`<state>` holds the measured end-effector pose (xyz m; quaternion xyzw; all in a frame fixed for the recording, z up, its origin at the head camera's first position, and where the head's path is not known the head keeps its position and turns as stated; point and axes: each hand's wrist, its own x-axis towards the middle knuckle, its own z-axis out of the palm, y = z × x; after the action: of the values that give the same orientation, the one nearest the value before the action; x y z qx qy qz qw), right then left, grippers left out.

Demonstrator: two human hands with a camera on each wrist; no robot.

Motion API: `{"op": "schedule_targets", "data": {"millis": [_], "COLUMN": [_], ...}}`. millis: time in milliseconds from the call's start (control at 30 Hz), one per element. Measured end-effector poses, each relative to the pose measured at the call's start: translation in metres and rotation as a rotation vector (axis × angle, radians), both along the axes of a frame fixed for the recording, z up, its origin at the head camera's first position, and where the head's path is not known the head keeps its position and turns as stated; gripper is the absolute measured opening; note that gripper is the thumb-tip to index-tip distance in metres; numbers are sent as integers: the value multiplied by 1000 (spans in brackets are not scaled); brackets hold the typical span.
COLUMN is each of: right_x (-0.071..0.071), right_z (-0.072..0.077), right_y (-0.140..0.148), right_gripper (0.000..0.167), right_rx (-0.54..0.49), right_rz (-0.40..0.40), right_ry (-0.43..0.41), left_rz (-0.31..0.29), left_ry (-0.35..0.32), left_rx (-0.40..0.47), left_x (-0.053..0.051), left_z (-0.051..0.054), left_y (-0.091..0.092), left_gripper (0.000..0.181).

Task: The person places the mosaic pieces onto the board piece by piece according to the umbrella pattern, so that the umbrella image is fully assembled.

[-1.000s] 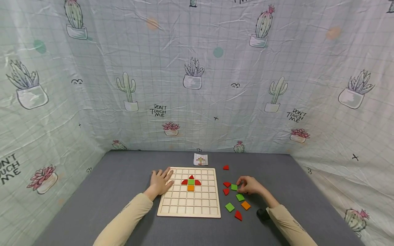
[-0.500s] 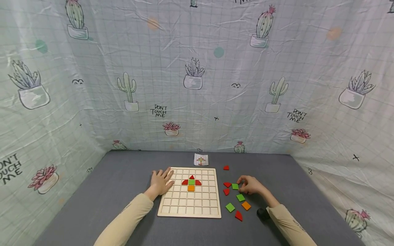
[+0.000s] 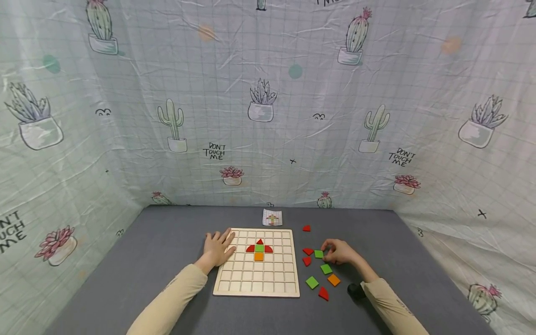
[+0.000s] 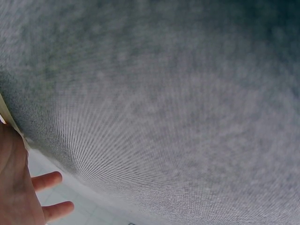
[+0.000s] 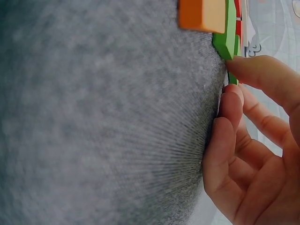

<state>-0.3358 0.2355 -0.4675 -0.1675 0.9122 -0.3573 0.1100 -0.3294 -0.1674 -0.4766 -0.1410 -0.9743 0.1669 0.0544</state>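
My left hand (image 3: 215, 249) rests spread on the left edge of the pale wooden grid board (image 3: 257, 289). In the left wrist view, two fingers of the left hand (image 4: 16, 183) point out straight. On the board are a red triangle (image 3: 260, 242), a green square tile (image 3: 259, 248), an orange square tile (image 3: 259, 257) and red quarter-round pieces (image 3: 250, 249) on either side. Right of the board, my right hand (image 3: 340, 252) pinches another green square tile (image 3: 318, 254) at its right side, flat on the table. Fingers of the right hand (image 5: 253, 154) partly hide that tile (image 5: 233, 78).
Loose red pieces (image 3: 307, 261), green tiles (image 3: 311, 283) and an orange tile (image 3: 333, 280) lie around the right hand. A pattern card (image 3: 272, 217) lies behind the board. A black object (image 3: 355, 291) sits by the right wrist. Printed cloth (image 3: 268, 153) stands behind the grey table (image 3: 180, 223).
The green tile at the right fingertips has shifted very slightly away from me. My left hand and the pieces on the board have kept their places.
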Motion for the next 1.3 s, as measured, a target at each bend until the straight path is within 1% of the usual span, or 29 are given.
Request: {"op": "schedule_targets", "data": {"millis": [100,233,567,733,1000,1300], "right_x": [0,0,1,2,7,11], "right_z": [0,1,1,4,12,18], "right_y": [1,3,10,9,-4,-23], "right_gripper": [24,25,31,32,31,32], "right_rx": [-4,-42,-183,-216,-253,-301], "right_rz": [5,-4,-32,-29,-17,6], "right_ry": [-10,-48,-138,-145,-141,-179], "left_rz": [-5,-7,-11,-11,-4,1], "left_ry": [2,7,-3,1,2,10], "left_rx": [3,8,30,41,36,30], "left_x": [1,1,2,2,1,2], "left_z": [-1,-1,-1,0,1,2], "left_y": [0,0,0,1,1,1], "left_gripper": [54,54,54,54,54,54]}}
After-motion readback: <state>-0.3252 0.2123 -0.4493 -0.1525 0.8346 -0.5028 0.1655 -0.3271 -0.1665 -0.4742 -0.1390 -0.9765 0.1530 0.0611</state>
